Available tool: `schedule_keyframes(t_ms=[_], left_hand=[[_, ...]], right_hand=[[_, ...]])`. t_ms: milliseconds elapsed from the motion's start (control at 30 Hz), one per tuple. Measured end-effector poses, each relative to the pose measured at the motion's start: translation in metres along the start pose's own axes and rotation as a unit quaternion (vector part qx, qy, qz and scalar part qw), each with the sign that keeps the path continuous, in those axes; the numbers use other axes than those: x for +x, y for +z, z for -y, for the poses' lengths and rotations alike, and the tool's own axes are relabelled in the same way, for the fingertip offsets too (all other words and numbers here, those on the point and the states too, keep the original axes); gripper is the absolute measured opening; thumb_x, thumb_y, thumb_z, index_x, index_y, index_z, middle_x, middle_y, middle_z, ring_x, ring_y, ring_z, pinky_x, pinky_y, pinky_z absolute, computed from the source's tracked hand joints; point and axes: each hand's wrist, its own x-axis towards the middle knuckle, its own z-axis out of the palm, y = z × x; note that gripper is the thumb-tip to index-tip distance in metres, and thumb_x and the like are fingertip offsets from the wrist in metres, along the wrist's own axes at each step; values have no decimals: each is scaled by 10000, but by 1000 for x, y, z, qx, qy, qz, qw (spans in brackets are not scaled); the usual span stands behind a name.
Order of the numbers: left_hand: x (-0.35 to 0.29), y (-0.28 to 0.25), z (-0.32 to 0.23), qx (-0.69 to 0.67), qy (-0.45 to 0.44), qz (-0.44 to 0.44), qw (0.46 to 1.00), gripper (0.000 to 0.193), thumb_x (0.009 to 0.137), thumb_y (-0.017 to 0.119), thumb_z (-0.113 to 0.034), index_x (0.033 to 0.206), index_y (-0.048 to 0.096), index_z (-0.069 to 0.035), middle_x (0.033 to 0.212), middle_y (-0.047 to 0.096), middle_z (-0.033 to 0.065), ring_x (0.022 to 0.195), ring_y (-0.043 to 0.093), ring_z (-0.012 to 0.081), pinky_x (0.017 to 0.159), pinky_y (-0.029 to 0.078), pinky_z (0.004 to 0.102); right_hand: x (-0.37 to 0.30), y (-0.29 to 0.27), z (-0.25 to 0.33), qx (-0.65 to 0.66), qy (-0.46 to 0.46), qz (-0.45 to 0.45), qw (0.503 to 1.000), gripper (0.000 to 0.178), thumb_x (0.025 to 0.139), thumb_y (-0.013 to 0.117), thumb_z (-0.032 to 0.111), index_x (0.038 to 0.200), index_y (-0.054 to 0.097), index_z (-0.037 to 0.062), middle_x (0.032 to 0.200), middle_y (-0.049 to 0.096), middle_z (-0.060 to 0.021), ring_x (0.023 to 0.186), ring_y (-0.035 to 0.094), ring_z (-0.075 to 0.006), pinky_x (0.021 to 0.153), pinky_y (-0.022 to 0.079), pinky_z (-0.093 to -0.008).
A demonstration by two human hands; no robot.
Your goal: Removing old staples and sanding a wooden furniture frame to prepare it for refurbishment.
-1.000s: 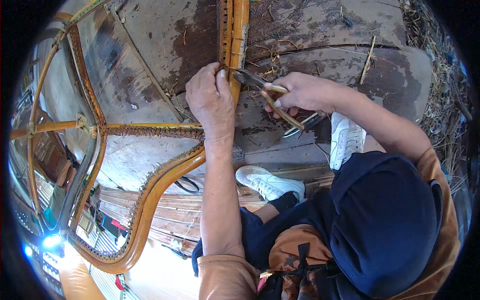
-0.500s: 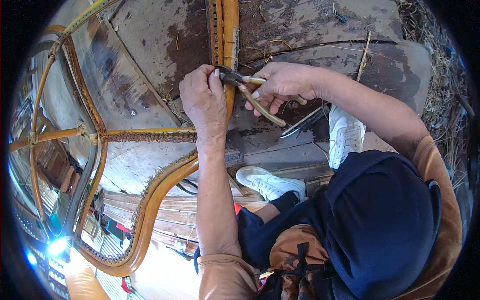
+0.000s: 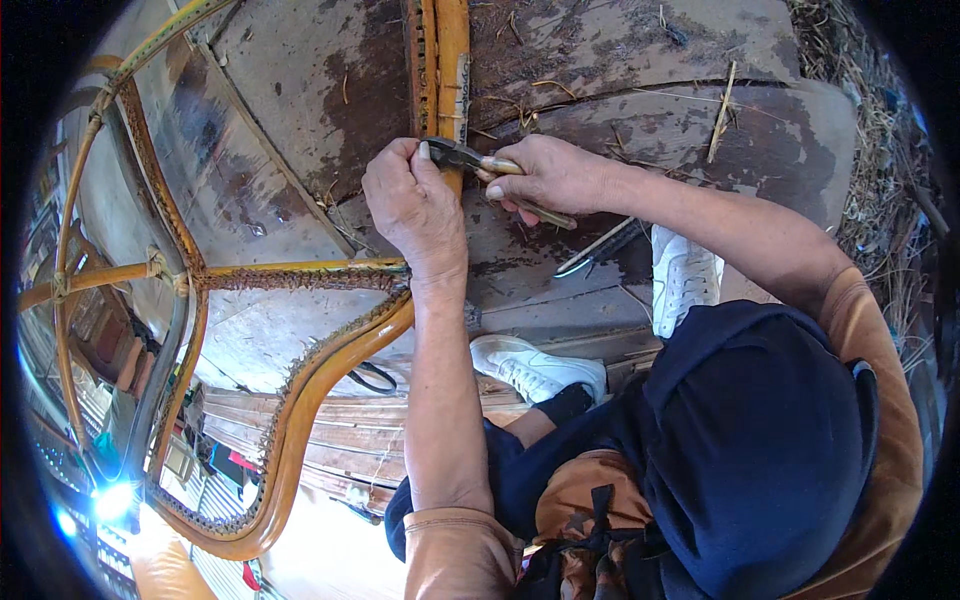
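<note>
My right hand [image 3: 545, 175] grips a pair of pliers [image 3: 455, 154] with worn, pale-covered handles, now squeezed close together. The dark jaws lie against the upright rail of a bent rattan frame [image 3: 453, 60], beside a row of small holes. My left hand [image 3: 415, 205] is closed at the same rail, its thumb tip touching the pliers' jaws. Its other fingertips are curled out of sight, so what they pinch is hidden. Below the left wrist the frame curves away, its inner edge lined with frayed, cut fibre ends [image 3: 290, 385].
A knife-like blade [image 3: 598, 250] lies on the worn boards [image 3: 640, 130] near my white shoes [image 3: 530, 368]. Scattered fibre bits and a thin stick [image 3: 722, 112] lie beyond. Dry fibres [image 3: 880, 200] pile at the right edge. More rattan framework [image 3: 110, 270] stands at the left.
The pliers' handles, spread apart before, have been squeezed together by my right hand. Both hands have shifted only slightly, and the rail has moved a little to the left in view.
</note>
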Motion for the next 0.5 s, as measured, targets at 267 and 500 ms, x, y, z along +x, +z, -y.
schedule_keyframes(t_ms=[267,500], left_hand=[[-1,1,0,18,44,-32,998,92,814,626,-30,894,590,-55,854,603,104,820,560,329,770,420,447],[-8,-24,-3,-53,125,-68,988,112,830,637,-84,900,552,-65,874,583,88,878,554,311,806,401,452]], right_hand=[[-4,11,-8,-107,-59,-97,988,230,954,595,226,958,555,0,684,607,-80,568,621,-184,540,499,-333],[-24,13,-22,-222,-295,-229,901,207,935,593,179,1055,542,18,851,617,-210,825,603,-443,678,502,-440]])
